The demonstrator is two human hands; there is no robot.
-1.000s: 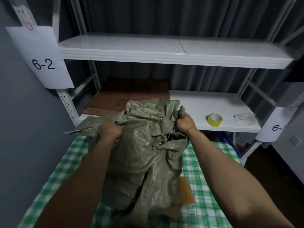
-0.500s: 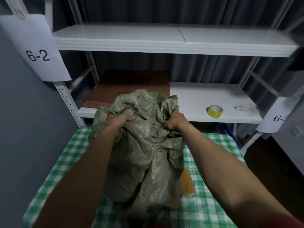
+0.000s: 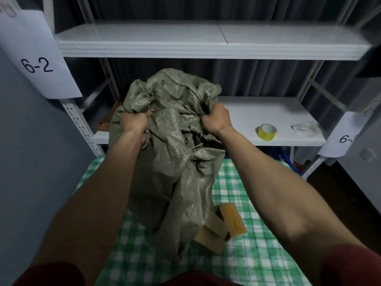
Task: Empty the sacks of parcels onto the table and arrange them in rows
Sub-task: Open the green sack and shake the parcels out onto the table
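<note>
A crumpled olive-green woven sack (image 3: 175,162) hangs upside down over the table with the green-and-white checked cloth (image 3: 247,261). My left hand (image 3: 134,122) grips a bunch of its fabric on the left, and my right hand (image 3: 216,119) grips another bunch on the right, both held high in front of the shelves. From under the sack's lower end a yellow-orange parcel (image 3: 233,220) and a brown cardboard box (image 3: 212,234) stick out onto the cloth. Whatever else is inside the sack is hidden.
A white metal shelf unit (image 3: 206,41) stands right behind the table. On its lower shelf lie a yellow tape roll (image 3: 266,131), a crumpled clear wrapper (image 3: 305,129) and flat brown cardboard (image 3: 105,122). Paper labels reading 6-2 (image 3: 37,65) hang on the posts.
Both hands have lifted the sack higher and moved a little apart. The orange parcel and the brown box show more from under the sack.
</note>
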